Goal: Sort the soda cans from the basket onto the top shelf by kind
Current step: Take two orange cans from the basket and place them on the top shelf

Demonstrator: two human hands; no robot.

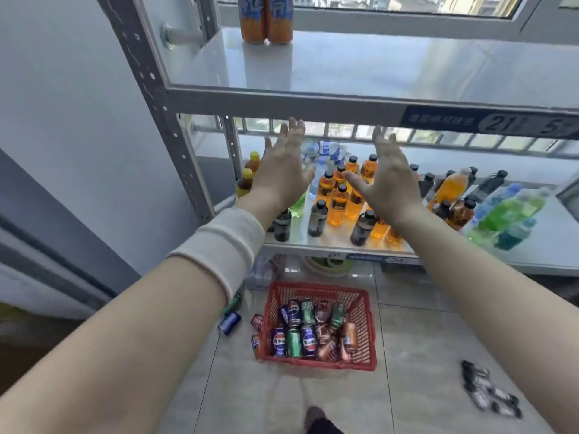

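Observation:
Two orange soda cans [266, 20] stand side by side at the back left of the top shelf [376, 67]. On the floor below sits a red basket [365, 327] holding several blue, green and orange cans [308, 327]. My left hand [282, 167] and my right hand [388, 177] are stretched out in front of the middle shelf, just under the top shelf's front rail. Both have their fingers spread and hold nothing.
The middle shelf [548, 239] carries several bottles of orange, dark and green drink. Loose cans [230, 322] lie on the tiled floor left of the basket. A dark pack [488, 391] lies on the floor at the right. A wall runs along the left.

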